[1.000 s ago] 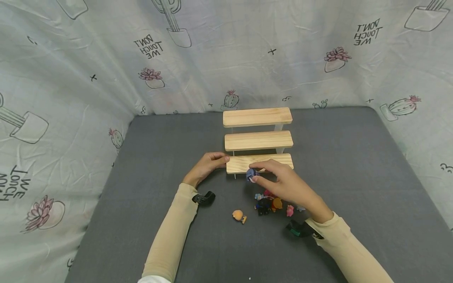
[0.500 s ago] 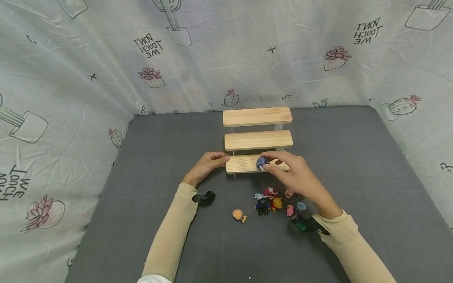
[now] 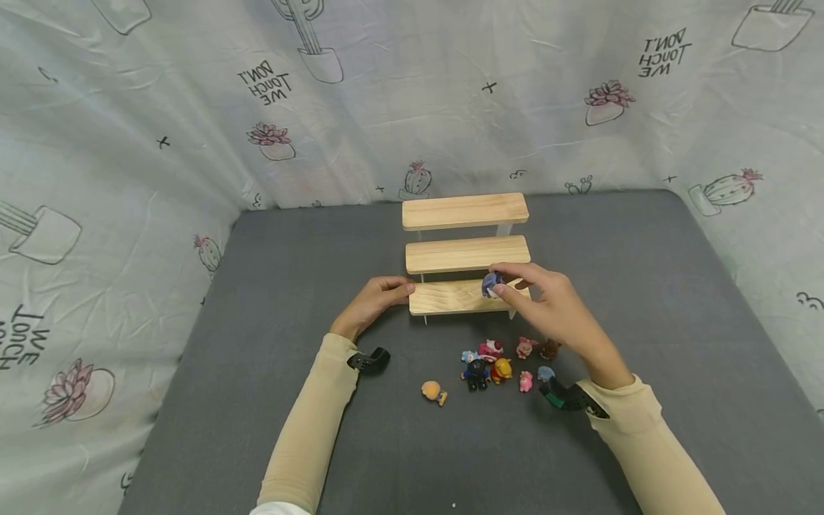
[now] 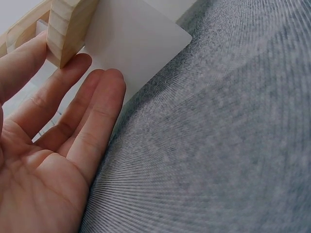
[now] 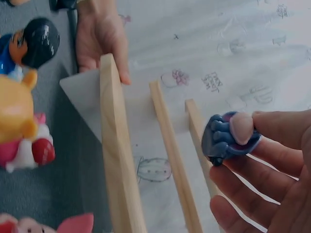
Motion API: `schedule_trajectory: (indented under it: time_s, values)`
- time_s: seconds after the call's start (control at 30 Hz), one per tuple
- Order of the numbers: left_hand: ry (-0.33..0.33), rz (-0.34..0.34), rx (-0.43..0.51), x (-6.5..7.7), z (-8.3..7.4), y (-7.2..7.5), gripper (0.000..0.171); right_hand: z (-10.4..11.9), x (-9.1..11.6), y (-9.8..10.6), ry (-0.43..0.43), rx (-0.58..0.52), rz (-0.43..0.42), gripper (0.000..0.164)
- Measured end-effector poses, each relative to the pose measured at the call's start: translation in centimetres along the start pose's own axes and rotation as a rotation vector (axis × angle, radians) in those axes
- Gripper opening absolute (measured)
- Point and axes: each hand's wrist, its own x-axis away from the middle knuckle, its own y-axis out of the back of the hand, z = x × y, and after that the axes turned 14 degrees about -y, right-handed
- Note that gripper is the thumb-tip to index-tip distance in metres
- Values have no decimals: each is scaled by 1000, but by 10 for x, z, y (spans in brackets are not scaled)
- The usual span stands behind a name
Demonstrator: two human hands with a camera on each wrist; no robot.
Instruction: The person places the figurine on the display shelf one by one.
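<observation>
My right hand [image 3: 552, 304] pinches a small blue-purple figurine [image 3: 491, 285] between thumb and fingertips, above the right part of the lowest board of a three-tier wooden display stand [image 3: 444, 299]. In the right wrist view the figurine [image 5: 228, 136] lies tilted, its pinkish part against my thumb, apart from the boards. My left hand [image 3: 376, 304] holds the left end of that lowest board. From the left wrist, the thumb and index finger sit on either side of the board's end [image 4: 68, 36], the other fingers beside the translucent side panel [image 4: 131, 43].
In front of the stand several toy figurines lie grouped, including a black-haired one [image 3: 476, 373], a yellow bear [image 3: 501, 370] and a pink one [image 3: 525, 381]. An orange-headed figurine [image 3: 431, 390] lies apart to the left. A printed curtain [image 3: 386, 107] backs the grey table [image 3: 290, 257].
My right hand has carried the blue figurine right and away from me, from the lowest board's front edge to above its right part. The left hand stays at the board's end.
</observation>
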Motion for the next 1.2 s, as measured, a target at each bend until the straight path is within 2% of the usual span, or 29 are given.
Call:
schedule_trajectory:
  time_s: [0.43,0.87,1.2]
  values:
    - [-7,-2,3,0,0,0,36,-20,-9,10,-103,68,47,36]
    - [-10,-5,8,2,0,0,35,-29,-13,17,-218,72,112,39]
    - [0,-1,0,2,-2,0,35,-34,-15,15,-219,96,160,40]
